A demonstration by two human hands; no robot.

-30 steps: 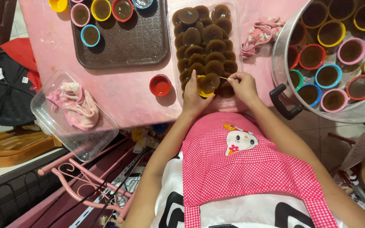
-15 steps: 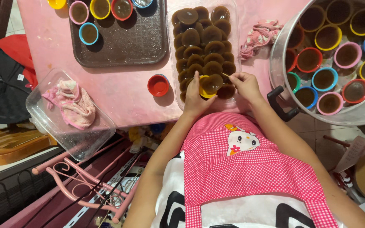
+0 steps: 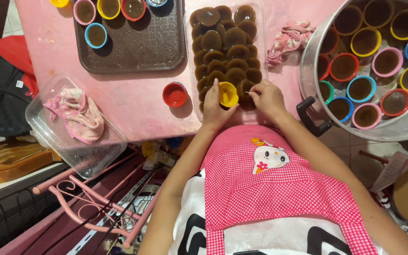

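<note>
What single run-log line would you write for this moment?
left hand: holds yellow cup | right hand: on brown cakes in clear tray | beside: red cup

Steamer pot (image 3: 317, 71) cut off right

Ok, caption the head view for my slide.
Left hand tips a yellow cup over stacked brown cakes; right hand alongside.

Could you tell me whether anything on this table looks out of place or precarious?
Yes: the clear plastic container holding a pink cloth juts past the pink table's front edge, so it might tip. Nothing looks spilled.
</note>
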